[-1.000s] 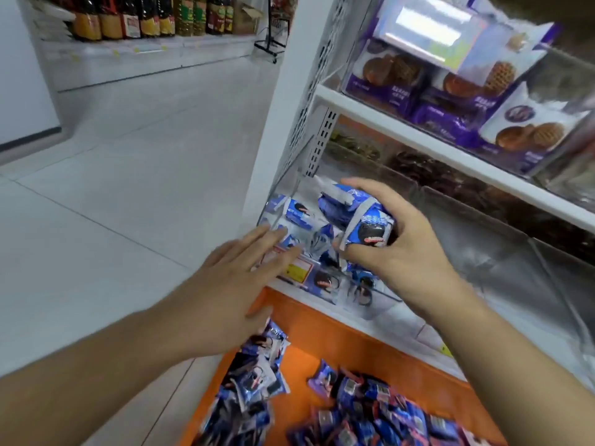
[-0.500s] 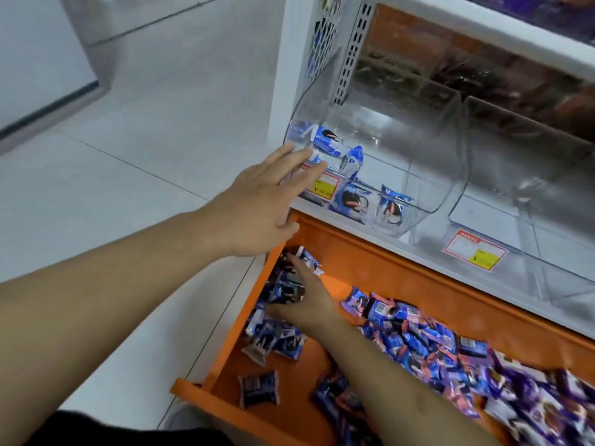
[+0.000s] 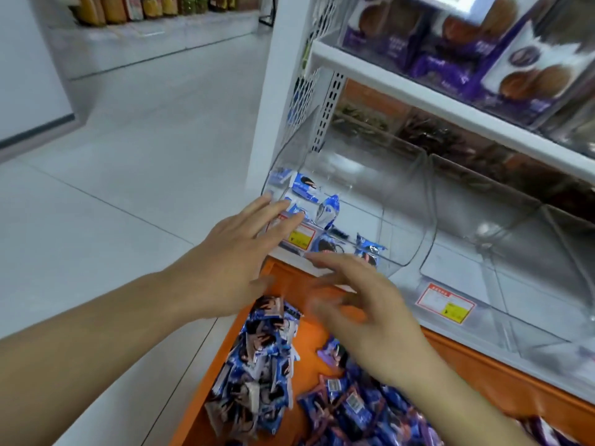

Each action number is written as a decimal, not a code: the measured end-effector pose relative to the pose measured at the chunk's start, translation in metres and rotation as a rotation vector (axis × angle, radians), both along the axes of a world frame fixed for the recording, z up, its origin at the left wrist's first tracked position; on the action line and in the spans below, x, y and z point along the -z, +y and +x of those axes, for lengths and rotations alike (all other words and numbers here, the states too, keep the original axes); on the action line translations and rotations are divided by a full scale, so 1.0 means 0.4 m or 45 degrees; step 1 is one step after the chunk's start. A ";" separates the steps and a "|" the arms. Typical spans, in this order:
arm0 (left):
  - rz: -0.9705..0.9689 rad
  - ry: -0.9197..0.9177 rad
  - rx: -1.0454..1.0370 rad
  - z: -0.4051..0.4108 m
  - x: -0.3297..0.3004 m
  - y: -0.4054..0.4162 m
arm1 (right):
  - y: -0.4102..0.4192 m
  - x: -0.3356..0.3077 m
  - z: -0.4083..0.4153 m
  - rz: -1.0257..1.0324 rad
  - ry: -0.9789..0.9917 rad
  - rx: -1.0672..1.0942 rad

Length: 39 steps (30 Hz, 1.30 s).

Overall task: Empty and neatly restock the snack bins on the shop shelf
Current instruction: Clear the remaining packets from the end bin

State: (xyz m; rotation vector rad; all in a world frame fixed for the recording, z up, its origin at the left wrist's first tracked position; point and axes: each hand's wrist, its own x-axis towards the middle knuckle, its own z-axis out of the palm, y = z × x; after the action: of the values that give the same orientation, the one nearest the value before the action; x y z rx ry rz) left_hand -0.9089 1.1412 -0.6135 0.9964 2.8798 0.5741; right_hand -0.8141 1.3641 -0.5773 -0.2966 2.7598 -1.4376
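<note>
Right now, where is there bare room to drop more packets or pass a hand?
The orange drawer is bare along its back edge under the right hand. The left bin is bare to the right of its few blue packets; the neighbouring bin looks bare too. Crowded: the drawer's packet heaps, and the bin's front left, where the left hand rests.

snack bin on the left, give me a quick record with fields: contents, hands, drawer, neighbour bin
bin: clear snack bin, front edge of shelf
contents: a few blue snack packets, mostly near its front left
left hand: fingers straight, against the bin's front left, holding nothing
right hand: fingers spread, blurred, holding nothing, over the drawer
drawer: orange drawer open below, many blue packets loose inside
neighbour bin: second clear bin, no packets visible
</note>
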 end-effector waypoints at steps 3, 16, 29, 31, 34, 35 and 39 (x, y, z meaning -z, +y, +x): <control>-0.011 -0.013 -0.006 0.004 -0.005 0.002 | 0.020 -0.112 -0.114 -0.033 0.250 0.137; 0.083 0.154 -0.075 -0.010 0.031 0.016 | 0.048 0.040 -0.570 0.622 -0.432 -0.262; 0.127 0.092 0.000 -0.015 0.027 0.021 | 0.061 0.087 -0.591 0.777 -0.380 -0.179; 0.133 0.098 -0.003 -0.014 0.026 0.023 | 0.051 0.102 -0.590 0.814 -0.327 -0.194; 0.080 0.053 0.009 -0.011 0.017 0.021 | 0.066 0.100 -0.593 0.665 -0.237 -0.068; 0.078 0.059 0.018 -0.011 0.015 0.022 | 0.078 0.099 -0.596 0.617 -0.217 -0.011; 0.034 0.018 0.012 -0.006 -0.002 0.031 | 0.099 0.100 -0.595 0.561 -0.248 0.096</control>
State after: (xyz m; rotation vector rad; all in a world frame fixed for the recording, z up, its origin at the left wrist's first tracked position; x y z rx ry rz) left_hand -0.9114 1.1535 -0.6127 1.0213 2.8857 0.6086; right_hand -1.0521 1.4037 -0.6173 -0.0385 2.8440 -0.7792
